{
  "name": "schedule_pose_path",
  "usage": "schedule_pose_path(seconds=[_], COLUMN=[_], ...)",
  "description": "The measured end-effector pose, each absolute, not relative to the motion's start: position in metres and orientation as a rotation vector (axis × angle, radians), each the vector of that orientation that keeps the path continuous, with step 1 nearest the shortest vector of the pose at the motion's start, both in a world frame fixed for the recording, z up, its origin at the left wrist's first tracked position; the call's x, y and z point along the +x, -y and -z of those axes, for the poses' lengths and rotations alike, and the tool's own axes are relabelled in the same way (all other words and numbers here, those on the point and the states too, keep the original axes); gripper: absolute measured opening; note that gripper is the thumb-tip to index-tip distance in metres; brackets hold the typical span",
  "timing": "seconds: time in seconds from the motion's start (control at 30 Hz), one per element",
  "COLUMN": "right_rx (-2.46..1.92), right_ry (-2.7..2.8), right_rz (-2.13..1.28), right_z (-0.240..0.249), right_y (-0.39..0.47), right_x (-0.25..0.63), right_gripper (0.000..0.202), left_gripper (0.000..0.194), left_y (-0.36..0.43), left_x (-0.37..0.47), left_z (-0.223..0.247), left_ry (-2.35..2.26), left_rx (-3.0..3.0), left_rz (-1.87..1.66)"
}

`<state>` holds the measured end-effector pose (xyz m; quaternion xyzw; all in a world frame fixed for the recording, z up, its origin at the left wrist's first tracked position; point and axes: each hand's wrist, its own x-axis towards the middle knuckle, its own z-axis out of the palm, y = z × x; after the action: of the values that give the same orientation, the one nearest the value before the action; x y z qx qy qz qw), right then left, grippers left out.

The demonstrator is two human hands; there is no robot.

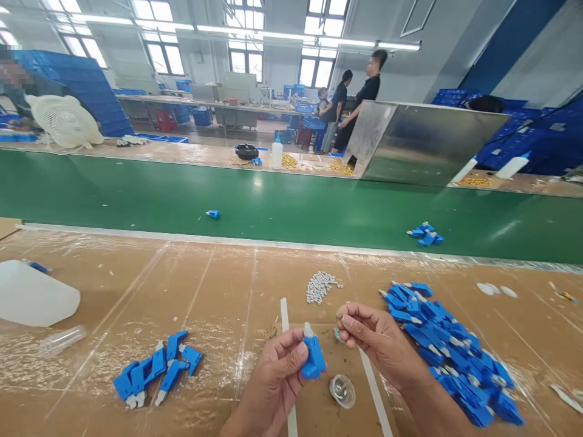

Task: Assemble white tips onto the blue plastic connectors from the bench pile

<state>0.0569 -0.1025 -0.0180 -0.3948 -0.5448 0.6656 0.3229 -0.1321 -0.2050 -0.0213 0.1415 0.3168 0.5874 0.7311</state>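
Between the thumb and fingers of my left hand (283, 371) is a blue plastic part (314, 358) with a light grey tip pointing up. My right hand (374, 340) is just to its right, thumb and forefinger pinched together; whatever they hold is too small to make out. Below the hands sits a small clear round cup (342, 391). Little grey pieces (320, 287) lie in a pile beyond them. A large heap of blue parts (455, 352) spreads to the right, and a smaller group of blue parts (157, 367) lies to the left.
A green conveyor belt (291, 203) runs across, carrying a few blue parts (426, 233). At left are a white plastic container (36, 294) and a clear tube (62, 341). Across the belt stand a white fan (66, 120), a squeeze bottle (277, 153) and a metal panel (432, 142). Several people are beyond.
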Motion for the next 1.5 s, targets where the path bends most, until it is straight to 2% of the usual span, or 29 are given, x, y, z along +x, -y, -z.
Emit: schedule_pose_path(seconds=[0.13, 0.57, 0.97, 1.5], right_rx=[-0.954, -0.864, -1.07, -1.025], right_ry=[1.158, 1.002, 1.428, 1.673], right_rz=[-1.869, -1.968, -1.588, -1.424], right_z=[-0.001, -0.008, -0.024, -0.023], right_y=[0.127, 0.143, 0.165, 0.17], right_x=[0.059, 0.067, 0.066, 0.061], right_gripper=[0.025, 0.02, 0.021, 0.015], left_gripper=[0.021, 0.028, 0.028, 0.028], left_y=[0.195, 0.192, 0.195, 0.201], left_x=[-0.126, -0.112, -0.112, -0.114], left_z=[0.008, 0.009, 0.005, 0.006], left_ry=[-0.693, -0.826, -0.888, -0.917], left_rx=[0.419, 0.549, 0.857, 0.932], left_rz=[-1.279, -1.253, -1.258, -1.229])
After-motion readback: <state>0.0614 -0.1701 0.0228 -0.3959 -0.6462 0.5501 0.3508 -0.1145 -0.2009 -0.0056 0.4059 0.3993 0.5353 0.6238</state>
